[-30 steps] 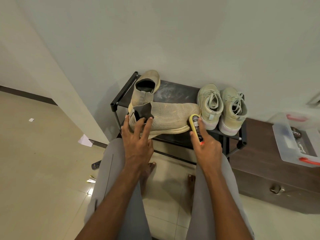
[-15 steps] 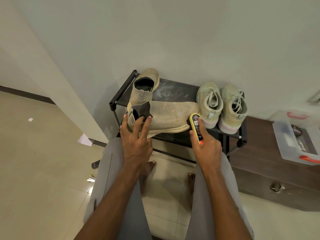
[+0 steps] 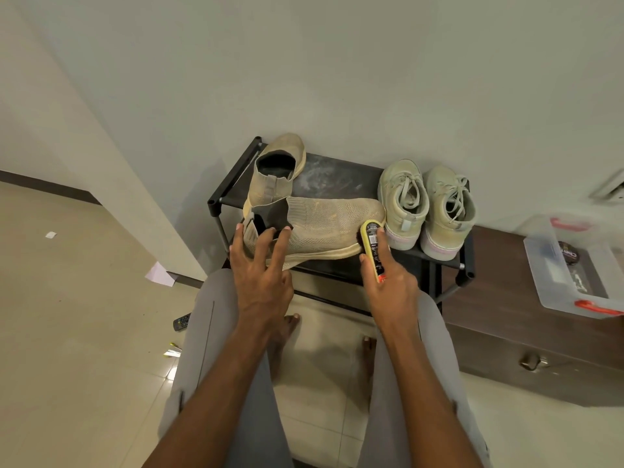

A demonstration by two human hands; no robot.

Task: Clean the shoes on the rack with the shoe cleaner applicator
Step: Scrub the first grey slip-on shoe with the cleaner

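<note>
**newbie:** Knit beige slip-on lies sideways along the front of the rack. My left hand presses its heel opening with spread, straight fingers. My right hand grips the yellow applicator, tip against the toe. Any tips?

**shoeguy:** I'd pin the heel harder so it can't slide, then work in short strokes from the toe back, going light on the mesh. By my count you've got four shoes: two slip-ons, the second behind it, plus two lace-up sneakers at the right end. One applicator.

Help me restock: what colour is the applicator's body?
Yellow, with a black label; applicator shows in the head view.
</note>
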